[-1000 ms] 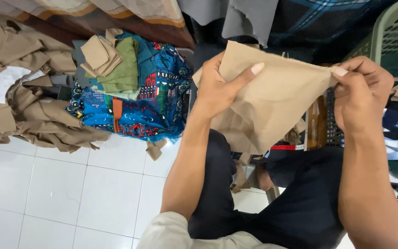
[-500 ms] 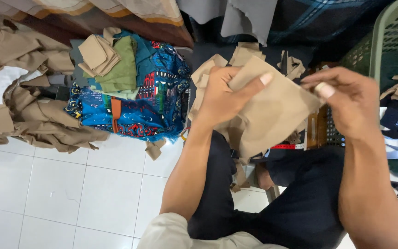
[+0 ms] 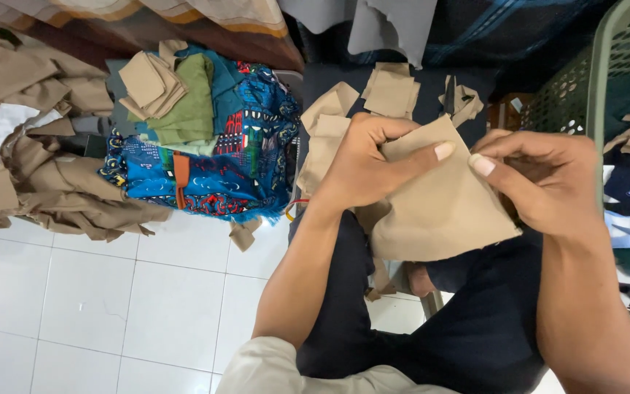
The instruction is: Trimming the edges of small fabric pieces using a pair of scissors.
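I hold a tan fabric piece (image 3: pixel 442 208) in front of me, above my lap, with both hands. My left hand (image 3: pixel 370 164) is closed on its upper left part, the fingers curled over the top edge and the thumb stretched flat across the cloth toward the right. My right hand (image 3: pixel 541 182) pinches the upper right corner between the thumb and the bent fingers, so the two thumbs nearly meet. To fold it well, I think I should keep the top edge tight between the hands, bring the corners together exactly, and press the crease with the left thumb before I let go; if I loosen one side, the cloth will probably slip and the edges will not match. The piece is plain, matte, light brown, thin and soft; its lower part hangs free in a pointed shape over my dark trousers (image 3: pixel 468 343). Behind it, several smaller tan cut pieces (image 3: pixel 391 91) lie on a dark cloth. To the left, a pile of blue patterned fabric (image 3: pixel 213 171) with green and tan pieces on top rests near the white tiled floor (image 3: pixel 111 306), and a green plastic basket (image 3: pixel 599 80) stands at the right.
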